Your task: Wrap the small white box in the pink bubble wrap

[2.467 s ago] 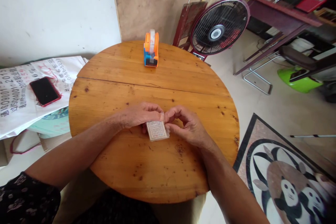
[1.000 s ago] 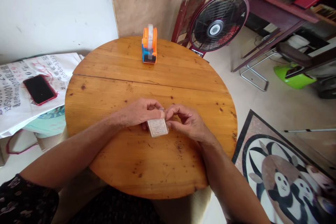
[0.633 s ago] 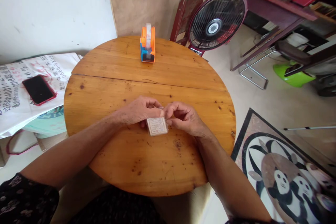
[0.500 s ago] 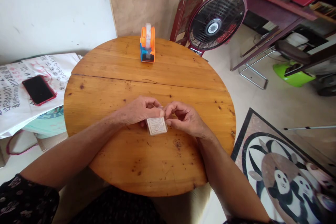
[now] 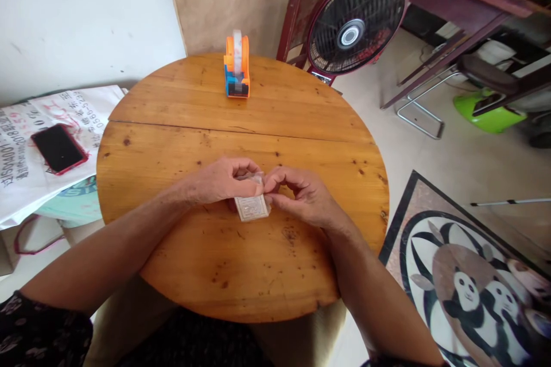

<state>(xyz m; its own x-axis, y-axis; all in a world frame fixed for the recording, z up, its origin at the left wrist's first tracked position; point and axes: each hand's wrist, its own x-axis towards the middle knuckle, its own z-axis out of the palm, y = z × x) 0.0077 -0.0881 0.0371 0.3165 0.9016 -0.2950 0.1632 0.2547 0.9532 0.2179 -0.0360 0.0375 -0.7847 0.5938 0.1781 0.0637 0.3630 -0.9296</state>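
Observation:
A small white packet (image 5: pixel 252 208) with printed lines lies in my hands above the near half of the round wooden table (image 5: pixel 193 264). Clear film seems to wrap it, and a shiny bit shows at its top edge. My left hand (image 5: pixel 226 180) is closed around the packet's upper left, thumb across its top. At the upper right edge, my right hand (image 5: pixel 301 195) pinches with thumb and forefinger, right beside the left thumb. What exactly those right fingertips grip is too small to see; it looks like the packet's edge or film.
An orange and blue tape dispenser (image 5: pixel 237 69) stands at the table's far side. Behind it are a chair (image 5: pixel 297 17) and a fan (image 5: pixel 357 23). To the left, a phone (image 5: pixel 59 148) rests on a white printed sack (image 5: pixel 101 103). A panda-patterned panel (image 5: pixel 465 281) is at right.
The view has shifted slightly. My right fingertips have closed in on the packet's upper edge, nearer my left thumb. My left hand keeps the same hold.

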